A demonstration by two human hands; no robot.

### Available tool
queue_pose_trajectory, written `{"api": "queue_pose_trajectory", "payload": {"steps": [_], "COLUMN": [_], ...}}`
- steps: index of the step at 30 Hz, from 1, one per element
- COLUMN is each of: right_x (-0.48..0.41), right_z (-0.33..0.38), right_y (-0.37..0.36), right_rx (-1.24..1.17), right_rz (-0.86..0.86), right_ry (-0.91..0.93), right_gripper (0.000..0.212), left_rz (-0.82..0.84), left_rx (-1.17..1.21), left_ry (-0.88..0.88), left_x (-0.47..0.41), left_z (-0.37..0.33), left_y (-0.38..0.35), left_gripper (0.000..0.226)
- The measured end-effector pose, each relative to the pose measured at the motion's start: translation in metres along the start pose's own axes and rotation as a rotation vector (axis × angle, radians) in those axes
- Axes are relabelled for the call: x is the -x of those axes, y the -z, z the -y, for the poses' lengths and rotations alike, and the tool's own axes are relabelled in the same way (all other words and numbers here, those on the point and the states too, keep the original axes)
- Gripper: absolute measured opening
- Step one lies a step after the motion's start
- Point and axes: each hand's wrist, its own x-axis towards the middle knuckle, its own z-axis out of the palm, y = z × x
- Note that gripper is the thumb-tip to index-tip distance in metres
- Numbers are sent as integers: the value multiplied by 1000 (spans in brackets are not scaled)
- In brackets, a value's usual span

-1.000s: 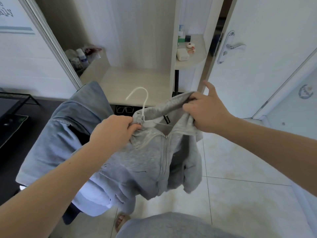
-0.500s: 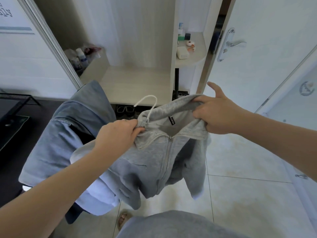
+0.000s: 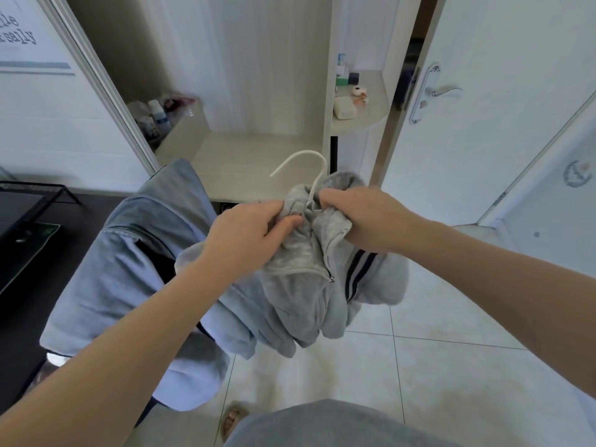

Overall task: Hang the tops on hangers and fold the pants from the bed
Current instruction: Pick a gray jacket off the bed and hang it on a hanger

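Head | left hand [image 3: 245, 233], right hand [image 3: 364, 217] grip grey hoodie [image 3: 303, 285] collar | hoodie hangs lengthwise down | hanger [image 3: 317, 181] hook up

The right hand [image 3: 364, 217] closed in on the white plastic hanger hook [image 3: 309, 162], meeting the left hand [image 3: 248, 233] there. The spread collar of the grey zip-up sweatshirt [image 3: 300, 285] bunched around that hook.

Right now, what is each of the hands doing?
Left hand: grips the grey jacket at its collar.
Right hand: grips the same collar beside the hanger.
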Motion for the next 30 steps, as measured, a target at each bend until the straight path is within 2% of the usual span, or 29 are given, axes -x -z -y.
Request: {"api": "queue_pose_trajectory", "payload": {"steps": [3, 5, 6, 10, 11, 13, 15, 16, 19, 22, 24, 26, 28, 30], "right_x": [0, 2, 4, 10, 12, 14, 14, 12, 5, 3, 3, 1, -1, 1], "right_z": [0, -3, -4, -8, -8, -8, -9, -10, -11, -9, -6, -3, -2, 0], "right_y": [4, 7, 9, 14, 14, 10, 4, 2, 3, 3, -2, -4, -1, 0], "right_rx": [-373, -543, -597, -654, -688, -745, -668, -543, -14, 252, 252, 156, 65, -35], "right_rz": [38, 74, 112, 361, 378, 301, 176, 147, 142, 183, 195, 151, 87, 59], "right_ry": [-60, -67, -78, -121, -125, -141, -178, -186, -142, -86, -66, -60, -41, 2], "right_gripper": [30, 27, 27, 57, 53, 32, 41, 46, 45, 43, 44, 45, 44, 42], "left_rz": [-48, -68, -76, -98, -107, -142, -187, -209, -247, -264, -276, -217, -68, 151], "left_rx": [-46, -60, -77, -183, -194, -199, -216, -218, -150, -13, 82, 190, 322, 439], "left_ry": [2, 13, 34, 91, 119, 186, 223, 229, 289, 311, 285, 325, 447, 576], "left_x": [-1, 0, 1, 6, 6, 6, 8, 8, 5, -2, -2, -2, -3, -2], "left_z": [5, 9, 10, 22, 26, 33, 34, 33, 28, 25, 17, 9, 11, 17], "left_y": [3, 2, 1, -6, -5, -2, 0, -1, 0, 7, 9, 9, 6, 5], "left_gripper": [42, 35, 30, 26, 27, 31, 31, 28, 22, 23, 20, 16, 13, 21]}}
